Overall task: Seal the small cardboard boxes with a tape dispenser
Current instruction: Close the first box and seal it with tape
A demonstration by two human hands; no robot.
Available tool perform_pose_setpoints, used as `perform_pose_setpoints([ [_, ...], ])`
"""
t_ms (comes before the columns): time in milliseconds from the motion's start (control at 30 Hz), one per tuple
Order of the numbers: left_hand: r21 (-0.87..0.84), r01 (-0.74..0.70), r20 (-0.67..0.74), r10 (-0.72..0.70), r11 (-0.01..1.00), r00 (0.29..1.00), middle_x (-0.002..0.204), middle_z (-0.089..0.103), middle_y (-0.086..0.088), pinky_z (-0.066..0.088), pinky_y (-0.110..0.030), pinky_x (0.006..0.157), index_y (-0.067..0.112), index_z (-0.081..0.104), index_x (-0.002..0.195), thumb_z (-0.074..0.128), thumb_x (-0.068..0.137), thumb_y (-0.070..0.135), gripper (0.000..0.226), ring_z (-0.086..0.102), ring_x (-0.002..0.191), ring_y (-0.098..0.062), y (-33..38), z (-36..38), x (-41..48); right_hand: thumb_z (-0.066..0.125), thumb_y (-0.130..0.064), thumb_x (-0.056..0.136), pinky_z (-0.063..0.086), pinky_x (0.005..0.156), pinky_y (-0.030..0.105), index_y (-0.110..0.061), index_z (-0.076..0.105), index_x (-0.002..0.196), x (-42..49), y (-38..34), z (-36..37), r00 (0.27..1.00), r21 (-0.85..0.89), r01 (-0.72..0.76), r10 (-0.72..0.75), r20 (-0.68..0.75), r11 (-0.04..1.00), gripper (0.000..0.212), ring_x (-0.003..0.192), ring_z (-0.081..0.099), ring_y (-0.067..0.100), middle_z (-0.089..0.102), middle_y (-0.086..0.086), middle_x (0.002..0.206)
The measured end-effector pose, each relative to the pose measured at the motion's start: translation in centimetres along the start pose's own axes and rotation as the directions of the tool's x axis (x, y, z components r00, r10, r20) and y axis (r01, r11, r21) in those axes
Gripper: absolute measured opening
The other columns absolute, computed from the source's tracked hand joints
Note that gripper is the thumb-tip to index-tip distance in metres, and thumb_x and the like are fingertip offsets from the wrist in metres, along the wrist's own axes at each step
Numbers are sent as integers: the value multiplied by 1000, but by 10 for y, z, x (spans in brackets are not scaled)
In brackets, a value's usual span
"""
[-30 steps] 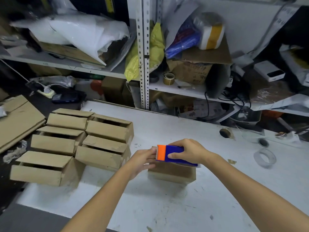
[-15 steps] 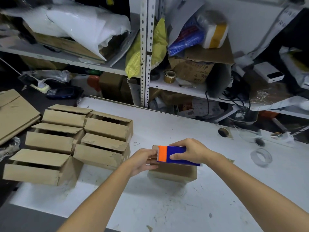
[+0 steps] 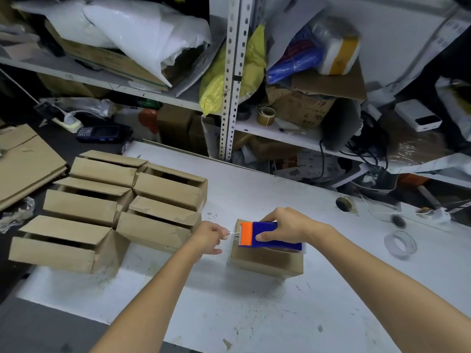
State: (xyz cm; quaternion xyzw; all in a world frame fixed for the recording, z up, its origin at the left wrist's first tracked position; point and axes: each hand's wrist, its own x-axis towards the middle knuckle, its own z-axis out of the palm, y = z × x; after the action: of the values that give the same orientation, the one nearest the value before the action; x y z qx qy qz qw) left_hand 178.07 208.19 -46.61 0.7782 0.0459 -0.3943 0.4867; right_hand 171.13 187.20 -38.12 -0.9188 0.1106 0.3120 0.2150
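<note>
The left hand (image 3: 207, 238) has drawn back from the orange end of the blue-and-orange plastic tape dispenser (image 3: 267, 226). A short strand of clear tape (image 3: 233, 235) now stretches from its pinching fingertips to the cutter. The right hand (image 3: 285, 225) grips the dispenser's blue body from above, over the small closed brown cardboard box (image 3: 265, 263) directly beneath it. Taping looks about to start at the box's left edge. The open-flapped cardboard boxes (image 3: 153, 189) crowd just beyond the left hand. The white tabletop (image 3: 254, 314) is open under the forearms, and a clear tape roll (image 3: 400, 244) lies well right.
</note>
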Motion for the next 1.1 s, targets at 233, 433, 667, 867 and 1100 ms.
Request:
perform_pose_setpoints([
  [233,-49,82,-20,-83,995,996,108,64,-8,58,-28,61,12,69,92,62,95,10,8,57,92,-19,-15,4,7,65,-65,82,57,84,35,-22,58,130,19,-19,5,1000,-186,-20,23,15,982,64,101,62,19,66,-3,118],
  [433,-60,72,-11,-73,996,997,105,66,-7,56,-29,60,14,71,89,58,96,9,15,59,90,-20,-33,19,20,67,-63,82,55,81,31,-21,57,127,32,-25,5,997,-212,-64,74,38,975,62,99,60,19,64,-3,116],
  [667,-35,73,-64,-75,997,995,130,56,-6,58,-34,62,27,45,142,75,86,29,64,58,115,-28,-37,24,24,68,-60,83,54,80,28,-23,57,130,35,-28,4,995,-196,-65,79,61,978,62,103,60,17,65,-3,120],
  [867,-218,-29,35,37,976,999,110,66,-8,59,-34,77,17,66,112,62,95,17,17,64,94,-18,-39,25,20,64,-60,86,52,81,27,-28,53,137,33,-28,4,997,-215,-39,51,51,976,61,110,58,18,62,-4,129],
  [1100,-269,-64,129,102,961,986,110,64,-3,59,-28,75,22,63,116,65,94,19,22,64,104,-15,-42,21,16,56,-56,93,49,85,29,-41,44,143,28,-27,5,996,-252,60,-42,76,966,54,115,54,17,58,-9,135],
])
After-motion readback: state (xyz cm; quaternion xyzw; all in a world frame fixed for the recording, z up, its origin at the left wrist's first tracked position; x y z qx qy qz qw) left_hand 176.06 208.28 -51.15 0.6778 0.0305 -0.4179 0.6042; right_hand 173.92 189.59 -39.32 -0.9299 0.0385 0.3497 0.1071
